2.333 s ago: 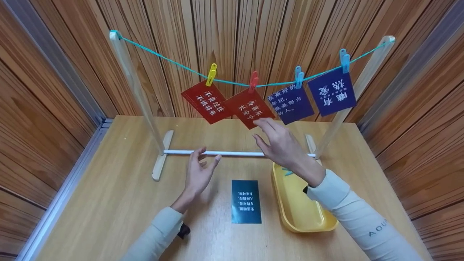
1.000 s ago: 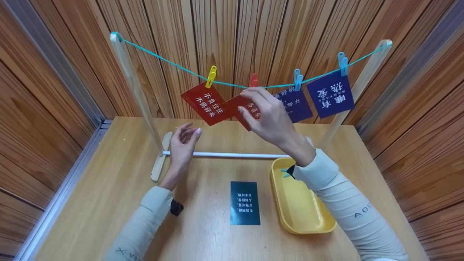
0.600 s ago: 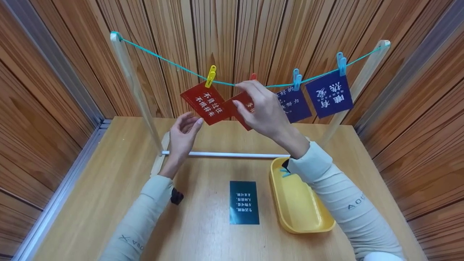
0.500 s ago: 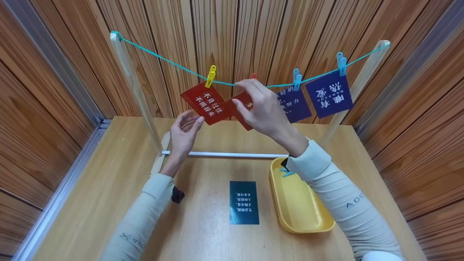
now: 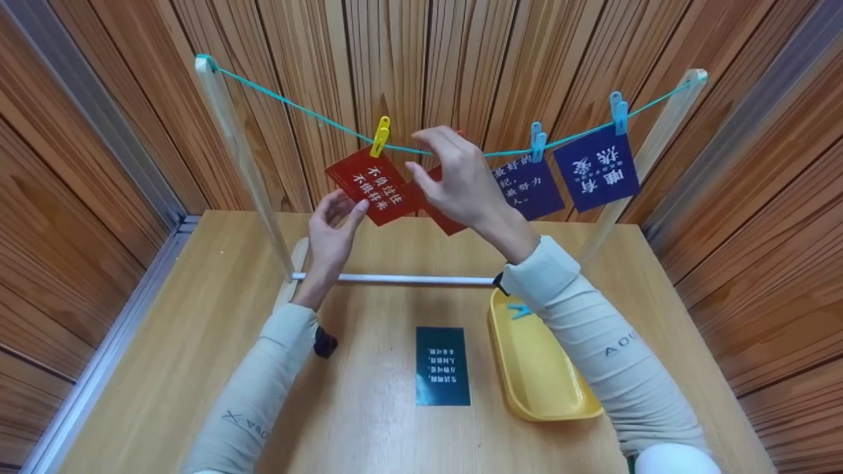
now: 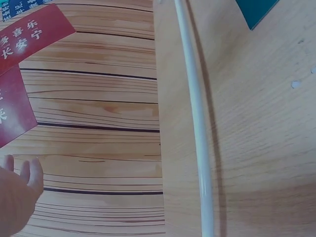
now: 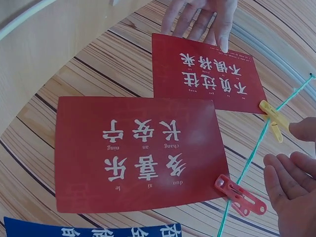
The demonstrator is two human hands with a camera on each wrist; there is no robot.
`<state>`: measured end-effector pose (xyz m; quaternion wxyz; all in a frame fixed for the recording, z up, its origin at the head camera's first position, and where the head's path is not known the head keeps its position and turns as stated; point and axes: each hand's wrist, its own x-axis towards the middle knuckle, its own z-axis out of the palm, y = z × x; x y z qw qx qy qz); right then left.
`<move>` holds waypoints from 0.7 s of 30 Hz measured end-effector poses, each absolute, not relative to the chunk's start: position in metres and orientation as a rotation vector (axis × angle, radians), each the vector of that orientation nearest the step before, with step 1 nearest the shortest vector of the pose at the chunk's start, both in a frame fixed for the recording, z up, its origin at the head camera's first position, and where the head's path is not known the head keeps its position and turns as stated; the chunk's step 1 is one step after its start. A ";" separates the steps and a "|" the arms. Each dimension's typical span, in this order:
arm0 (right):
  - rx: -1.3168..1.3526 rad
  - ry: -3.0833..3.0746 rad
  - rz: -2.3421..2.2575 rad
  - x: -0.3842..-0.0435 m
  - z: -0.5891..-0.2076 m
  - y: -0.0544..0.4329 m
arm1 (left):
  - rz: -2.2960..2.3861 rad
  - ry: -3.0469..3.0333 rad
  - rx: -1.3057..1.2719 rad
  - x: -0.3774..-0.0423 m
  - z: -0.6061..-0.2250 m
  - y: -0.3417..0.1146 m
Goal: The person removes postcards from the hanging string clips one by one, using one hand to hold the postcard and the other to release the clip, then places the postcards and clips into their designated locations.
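The left hand [image 5: 329, 240] is at the lower left edge of a red card [image 5: 367, 179], thumb across its front and fingers behind, though I cannot tell whether they pinch it. That card hangs tilted from a teal line [image 7: 253, 154] by a yellow clip [image 5: 380, 139], above the far edge of the tabletop [image 5: 197, 329]. The right hand [image 5: 464, 181] is raised near the yellow clip, thumb and fingers wide apart, gripping nothing. Behind it hangs a second red card [image 7: 138, 153] on a red clip [image 7: 242, 196], with two blue cards [image 5: 596, 171] further along, toward the tabletop's right edge. A green card [image 5: 442, 366] lies flat mid-tabletop; nearer the right edge, a yellow tray [image 5: 543, 375] holds a light-blue clip [image 5: 519, 310].
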<state>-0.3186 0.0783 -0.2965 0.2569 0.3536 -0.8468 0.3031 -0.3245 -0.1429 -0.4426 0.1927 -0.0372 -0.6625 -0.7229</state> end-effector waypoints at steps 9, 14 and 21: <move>0.953 -2.326 0.851 -0.330 -0.295 0.063 | -2.070 -1.836 -0.117 -0.331 -0.440 -0.136; 0.949 -2.345 0.865 -0.337 -0.293 0.056 | -2.050 -1.834 -0.128 -0.334 -0.439 -0.133; 0.915 -2.389 0.919 -0.345 -0.291 0.051 | -2.052 -1.880 -0.109 -0.336 -0.434 -0.130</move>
